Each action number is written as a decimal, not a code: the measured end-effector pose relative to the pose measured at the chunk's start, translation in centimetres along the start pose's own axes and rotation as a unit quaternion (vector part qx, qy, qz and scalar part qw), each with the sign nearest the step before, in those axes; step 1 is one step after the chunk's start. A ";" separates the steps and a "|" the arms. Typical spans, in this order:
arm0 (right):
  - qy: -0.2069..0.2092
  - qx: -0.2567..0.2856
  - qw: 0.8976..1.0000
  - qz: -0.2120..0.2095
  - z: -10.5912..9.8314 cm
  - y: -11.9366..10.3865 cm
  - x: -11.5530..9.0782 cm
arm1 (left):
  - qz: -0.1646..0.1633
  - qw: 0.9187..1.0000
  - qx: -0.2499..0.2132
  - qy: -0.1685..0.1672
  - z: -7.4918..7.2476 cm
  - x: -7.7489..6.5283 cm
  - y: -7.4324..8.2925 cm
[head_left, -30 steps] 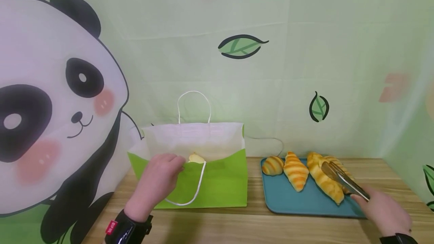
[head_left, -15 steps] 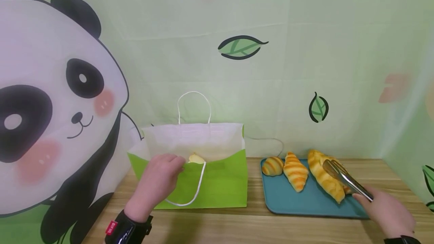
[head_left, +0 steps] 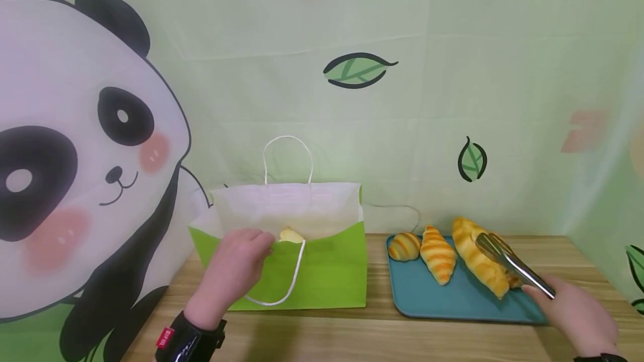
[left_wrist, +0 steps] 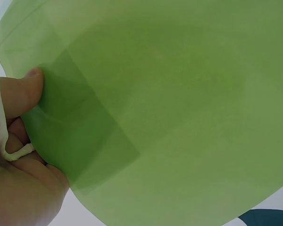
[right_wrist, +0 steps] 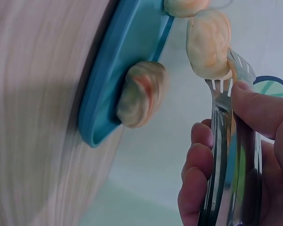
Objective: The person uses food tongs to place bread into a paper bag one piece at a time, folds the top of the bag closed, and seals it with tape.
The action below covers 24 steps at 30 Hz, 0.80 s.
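My left hand (head_left: 236, 267) pinches the front rim of a green paper bag (head_left: 327, 278); the left wrist view shows the thumb (left_wrist: 28, 92) on the green paper and the white cord handle (left_wrist: 19, 151) across the fingers. A pale piece of bread (head_left: 291, 234) shows inside the bag's mouth. My right hand (head_left: 573, 312) grips metal tongs (head_left: 523, 274) with slotted tips. Between those tips is a long golden bread loaf (head_left: 473, 250), tilted over the right part of the blue tray (head_left: 427, 300). Another bread (head_left: 514, 280) is mostly hidden behind it.
A small striped roll (head_left: 404, 246) and a striped cone-shaped bread (head_left: 439, 256) lie on the tray's left side. Bag and tray stand on a wooden table (head_left: 347, 334). Close behind hangs a pale green backdrop (head_left: 402, 127) with a panda print.
My right hand and the tongs have shifted slightly right; the tongs have closed on the long loaf, whose far end has risen and moved left. The left hand and bag stay put.
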State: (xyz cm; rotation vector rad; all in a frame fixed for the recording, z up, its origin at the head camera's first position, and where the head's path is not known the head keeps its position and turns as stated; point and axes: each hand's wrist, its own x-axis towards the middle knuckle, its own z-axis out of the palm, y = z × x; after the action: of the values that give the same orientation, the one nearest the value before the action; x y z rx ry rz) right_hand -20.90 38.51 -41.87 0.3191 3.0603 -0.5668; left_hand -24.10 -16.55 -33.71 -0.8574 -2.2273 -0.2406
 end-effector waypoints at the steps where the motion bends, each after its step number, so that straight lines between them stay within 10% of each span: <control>1: 0.002 0.000 1.000 -0.002 0.0 0.0 -0.1 | 0.000 1.000 0.000 -0.001 0.0 0.0 0.0; 24: 0.066 -0.014 0.996 -0.057 -1.1 -2.7 -1.3 | 0.003 1.000 0.001 0.001 -0.1 0.1 0.0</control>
State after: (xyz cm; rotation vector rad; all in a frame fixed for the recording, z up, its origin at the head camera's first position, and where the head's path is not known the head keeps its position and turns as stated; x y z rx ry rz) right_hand -20.17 36.19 -39.78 0.1911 3.2280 -0.5268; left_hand -24.13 -16.52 -33.55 -0.8616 -2.2222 -0.2376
